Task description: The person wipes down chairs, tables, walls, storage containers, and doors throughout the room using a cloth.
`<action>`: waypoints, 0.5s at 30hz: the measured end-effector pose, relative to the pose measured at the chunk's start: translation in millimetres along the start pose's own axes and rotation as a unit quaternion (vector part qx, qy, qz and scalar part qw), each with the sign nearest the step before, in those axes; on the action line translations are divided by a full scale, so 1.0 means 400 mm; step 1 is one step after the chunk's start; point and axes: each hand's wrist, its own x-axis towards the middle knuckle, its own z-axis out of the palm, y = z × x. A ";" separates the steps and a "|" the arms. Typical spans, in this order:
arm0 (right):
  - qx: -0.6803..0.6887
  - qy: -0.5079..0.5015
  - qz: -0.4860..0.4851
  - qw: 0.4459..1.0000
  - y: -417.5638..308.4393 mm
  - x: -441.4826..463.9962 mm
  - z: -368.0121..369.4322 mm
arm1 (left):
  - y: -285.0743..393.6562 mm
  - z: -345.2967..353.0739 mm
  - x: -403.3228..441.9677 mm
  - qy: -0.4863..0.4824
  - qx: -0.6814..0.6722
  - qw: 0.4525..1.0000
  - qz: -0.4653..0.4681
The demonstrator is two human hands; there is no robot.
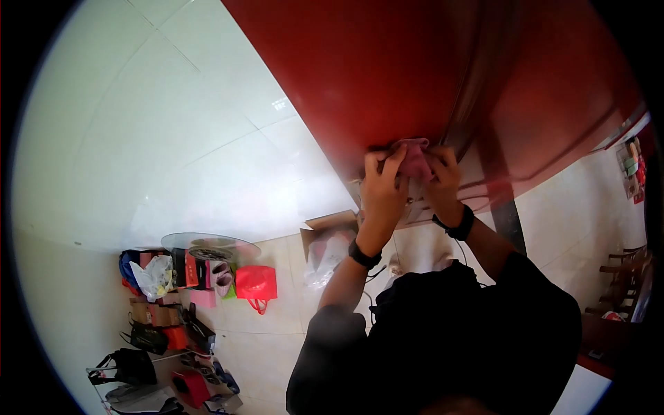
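Observation:
A crumpled pink cloth [416, 156] lies against the glossy red door panel [360, 83], close to its edge. My left hand [384, 185] grips the cloth from the left with bent fingers. From the other side, my right hand [444, 181] has its fingers curled on the same cloth. Both wrists wear dark bands. Between my hands, the small fittings near the door's edge are partly hidden.
An open cardboard box [332, 223] with clear plastic stands below my left arm. A round glass disc [232, 243], a red bag [256, 282], and several shoes and bags line the white wall [173, 124]. Wooden chairs [622, 277] stand at the far right.

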 end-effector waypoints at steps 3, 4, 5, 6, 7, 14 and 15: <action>0.041 -0.036 -0.009 0.998 -0.035 0.031 0.007 | 0.022 -0.048 0.028 0.017 0.026 1.000 0.005; 0.040 -0.033 -0.026 0.998 -0.052 0.048 0.006 | 0.037 -0.065 0.041 0.017 0.038 0.999 -0.007; 0.038 -0.029 -0.043 0.998 -0.066 0.077 0.008 | 0.052 -0.081 0.057 0.017 0.050 0.998 -0.019; 0.037 -0.024 -0.059 0.997 -0.080 0.109 0.011 | 0.065 -0.097 0.077 0.028 0.046 0.999 -0.009; 0.037 -0.009 -0.078 0.996 -0.095 0.138 0.016 | 0.076 -0.112 0.102 0.038 0.041 0.998 0.001; -0.006 0.112 -0.199 0.974 -0.221 0.382 0.003 | 0.169 -0.184 0.309 0.175 0.084 0.970 0.147; 0.023 0.109 -0.205 0.972 -0.224 0.406 0.001 | 0.185 -0.188 0.337 0.179 0.059 0.966 0.176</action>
